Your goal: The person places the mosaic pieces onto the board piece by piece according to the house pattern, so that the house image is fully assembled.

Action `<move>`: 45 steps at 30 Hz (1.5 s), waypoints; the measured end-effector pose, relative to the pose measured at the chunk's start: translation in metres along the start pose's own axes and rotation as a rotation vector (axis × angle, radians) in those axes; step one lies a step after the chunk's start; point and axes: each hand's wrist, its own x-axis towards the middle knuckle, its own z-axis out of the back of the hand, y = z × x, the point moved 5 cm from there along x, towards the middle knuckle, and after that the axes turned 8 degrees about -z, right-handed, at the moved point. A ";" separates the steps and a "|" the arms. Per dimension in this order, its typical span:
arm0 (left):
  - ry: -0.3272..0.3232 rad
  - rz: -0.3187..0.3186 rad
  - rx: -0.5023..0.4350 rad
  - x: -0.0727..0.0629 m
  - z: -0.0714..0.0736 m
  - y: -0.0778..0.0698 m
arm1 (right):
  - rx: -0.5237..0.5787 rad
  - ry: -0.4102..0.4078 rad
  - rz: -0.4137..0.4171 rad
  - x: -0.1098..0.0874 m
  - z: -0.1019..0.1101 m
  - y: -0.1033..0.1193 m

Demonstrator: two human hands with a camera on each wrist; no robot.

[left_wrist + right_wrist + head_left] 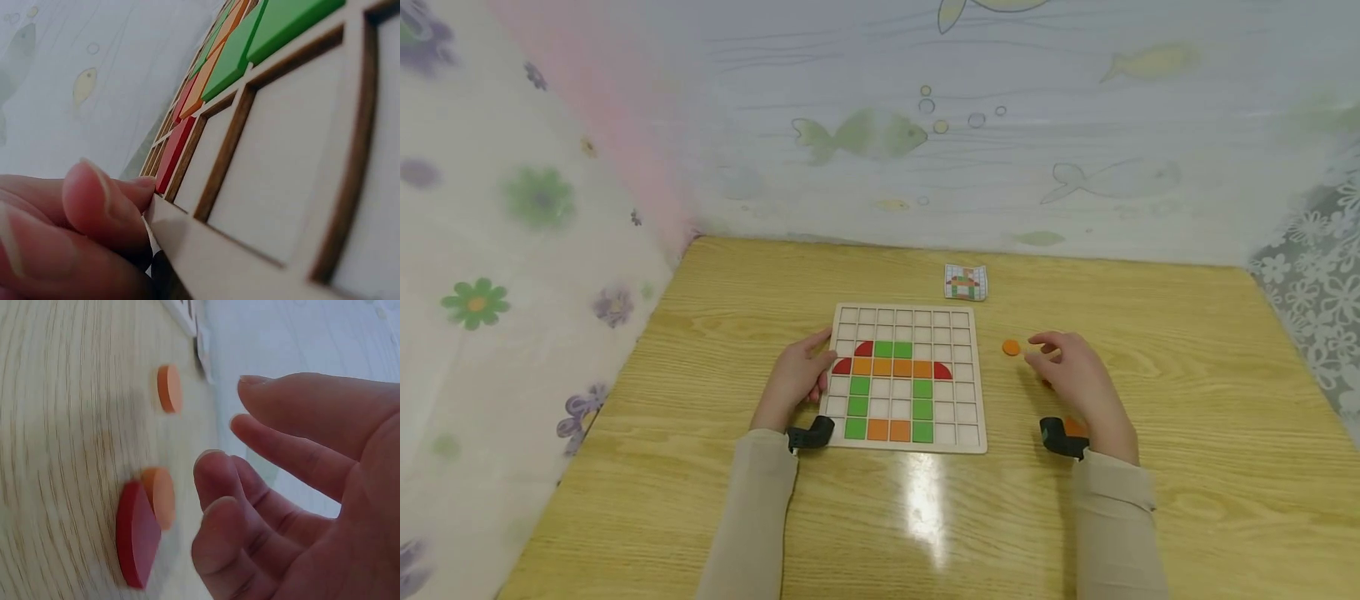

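My left hand (796,373) grips the left edge of a wooden grid board (981,400), thumb by a red quarter-round piece (842,367). In the left wrist view, fingertips (145,184) meet the rim beside a red piece (175,155). Green squares (860,386), orange squares (902,367) and red rounded pieces fill part of the grid. My right hand (1075,375) hovers over the table with bent, parted fingers and nothing between them. Just left of its fingertips lies an orange disc (1011,347). The right wrist view shows a red piece (139,534) against another orange piece (161,497).
Behind the board lies a small pattern card (966,282) with a coloured grid picture. The wooden table (700,500) meets a fish-patterned curtain (865,183) at the back and a flowered one (542,250) on the left. Black cameras (1060,437) sit at both wrists.
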 end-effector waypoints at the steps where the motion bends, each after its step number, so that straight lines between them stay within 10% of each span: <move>1: 0.002 0.002 -0.004 0.000 -0.001 0.000 | 0.002 0.011 -0.008 -0.001 0.002 -0.003; 45: 0.015 0.012 -0.004 0.000 0.000 -0.001 | -0.076 0.171 -0.039 -0.006 0.011 -0.035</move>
